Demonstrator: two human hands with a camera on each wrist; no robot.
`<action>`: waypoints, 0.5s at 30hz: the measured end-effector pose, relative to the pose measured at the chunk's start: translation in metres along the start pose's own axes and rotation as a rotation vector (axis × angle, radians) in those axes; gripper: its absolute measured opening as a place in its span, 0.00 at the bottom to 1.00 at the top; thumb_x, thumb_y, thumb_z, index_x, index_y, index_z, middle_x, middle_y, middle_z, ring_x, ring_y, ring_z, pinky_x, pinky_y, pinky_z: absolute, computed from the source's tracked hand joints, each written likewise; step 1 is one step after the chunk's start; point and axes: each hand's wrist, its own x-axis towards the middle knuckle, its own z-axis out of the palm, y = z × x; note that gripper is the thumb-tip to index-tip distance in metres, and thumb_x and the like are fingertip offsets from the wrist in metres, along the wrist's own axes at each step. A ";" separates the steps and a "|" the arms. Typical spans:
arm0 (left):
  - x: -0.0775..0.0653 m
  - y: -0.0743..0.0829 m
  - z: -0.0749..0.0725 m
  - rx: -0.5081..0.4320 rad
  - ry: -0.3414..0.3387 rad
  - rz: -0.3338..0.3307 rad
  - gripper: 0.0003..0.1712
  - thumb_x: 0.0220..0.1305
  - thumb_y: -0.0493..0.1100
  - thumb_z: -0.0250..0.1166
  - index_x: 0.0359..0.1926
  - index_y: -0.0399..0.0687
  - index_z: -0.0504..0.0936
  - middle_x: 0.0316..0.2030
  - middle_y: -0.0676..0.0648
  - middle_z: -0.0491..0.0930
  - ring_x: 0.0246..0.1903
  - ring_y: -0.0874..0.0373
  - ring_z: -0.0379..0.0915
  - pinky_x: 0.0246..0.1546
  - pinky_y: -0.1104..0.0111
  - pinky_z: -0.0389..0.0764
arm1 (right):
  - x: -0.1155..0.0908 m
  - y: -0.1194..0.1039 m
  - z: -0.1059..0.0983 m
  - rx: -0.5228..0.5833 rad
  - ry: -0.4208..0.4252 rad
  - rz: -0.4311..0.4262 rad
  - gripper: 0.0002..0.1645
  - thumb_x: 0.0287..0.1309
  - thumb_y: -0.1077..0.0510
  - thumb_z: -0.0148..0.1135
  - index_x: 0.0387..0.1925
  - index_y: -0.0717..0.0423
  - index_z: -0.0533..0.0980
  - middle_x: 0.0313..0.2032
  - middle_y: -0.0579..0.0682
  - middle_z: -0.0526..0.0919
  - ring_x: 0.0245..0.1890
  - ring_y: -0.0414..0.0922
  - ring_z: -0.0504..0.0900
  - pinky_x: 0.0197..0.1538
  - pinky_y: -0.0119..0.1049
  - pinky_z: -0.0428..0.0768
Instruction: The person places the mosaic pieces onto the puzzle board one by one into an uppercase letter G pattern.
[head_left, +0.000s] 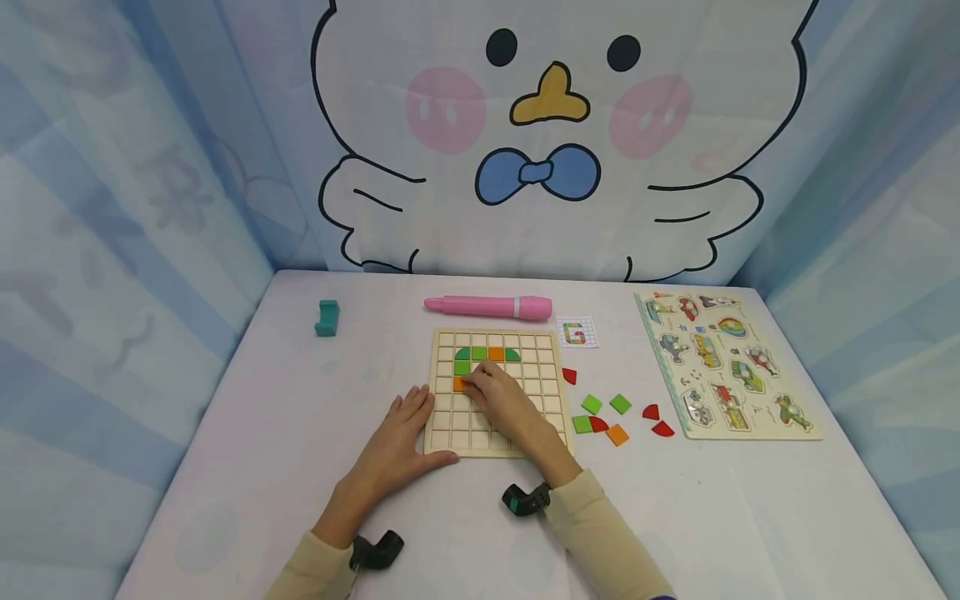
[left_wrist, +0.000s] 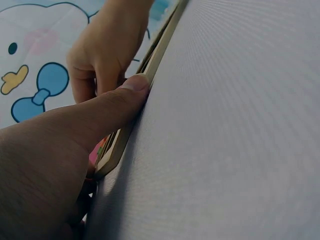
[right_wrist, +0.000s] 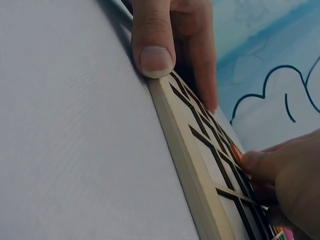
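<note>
A wooden grid board (head_left: pixel 442 433) lies on the table in the head view. Its upper cells hold an orange square tile (head_left: pixel 497 353), green squares (head_left: pixel 479 353) and green rounded pieces (head_left: pixel 513 355). My right hand (head_left: pixel 506 404) reaches over the grid, fingers curled, thumb and fingertips at another orange square tile (head_left: pixel 458 384) in the left part. In the right wrist view the thumb (right_wrist: pixel 255 161) meets this orange tile (right_wrist: pixel 236 151). My left hand (head_left: pixel 397 442) lies along the board's left side, fingers extended; its thumb (left_wrist: pixel 117 102) presses the near edge.
Loose green (head_left: pixel 592 404), red (head_left: pixel 663 428) and orange (head_left: pixel 617 434) pieces lie right of the board. Behind it are a pink pen-shaped object (head_left: pixel 480 306) and a pattern card (head_left: pixel 577 332). A picture puzzle board (head_left: pixel 720 367) sits far right, a teal block (head_left: pixel 327 318) far left.
</note>
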 end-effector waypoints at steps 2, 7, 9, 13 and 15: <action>0.000 0.000 0.000 -0.001 0.000 0.000 0.61 0.54 0.71 0.69 0.74 0.34 0.61 0.75 0.38 0.60 0.78 0.44 0.50 0.79 0.50 0.52 | 0.000 0.000 -0.001 -0.006 -0.003 0.004 0.15 0.70 0.55 0.61 0.52 0.56 0.82 0.43 0.47 0.79 0.39 0.39 0.77 0.47 0.35 0.84; 0.000 0.001 0.000 -0.002 -0.005 0.002 0.61 0.54 0.72 0.68 0.74 0.35 0.61 0.76 0.39 0.59 0.78 0.45 0.49 0.80 0.50 0.51 | -0.002 0.000 -0.004 -0.010 -0.006 0.010 0.15 0.70 0.53 0.61 0.51 0.56 0.81 0.45 0.48 0.80 0.41 0.39 0.78 0.48 0.36 0.84; 0.000 0.001 0.000 -0.002 -0.002 0.004 0.61 0.54 0.72 0.68 0.74 0.35 0.61 0.76 0.39 0.59 0.78 0.45 0.49 0.80 0.50 0.51 | -0.002 -0.001 -0.006 -0.017 -0.007 0.014 0.16 0.70 0.52 0.61 0.51 0.56 0.81 0.46 0.48 0.80 0.41 0.40 0.77 0.47 0.36 0.83; 0.000 0.001 0.000 -0.001 0.006 0.000 0.60 0.54 0.71 0.69 0.74 0.35 0.62 0.75 0.39 0.60 0.78 0.45 0.50 0.80 0.51 0.52 | -0.003 -0.001 -0.010 -0.025 -0.003 0.025 0.17 0.69 0.51 0.62 0.53 0.56 0.80 0.47 0.49 0.80 0.39 0.40 0.76 0.46 0.36 0.83; 0.000 0.001 0.000 -0.004 0.014 0.000 0.60 0.54 0.71 0.69 0.74 0.34 0.62 0.75 0.38 0.60 0.78 0.45 0.51 0.79 0.50 0.52 | -0.004 -0.001 -0.012 -0.026 0.003 0.030 0.17 0.68 0.51 0.63 0.52 0.56 0.80 0.47 0.49 0.80 0.39 0.41 0.76 0.46 0.37 0.83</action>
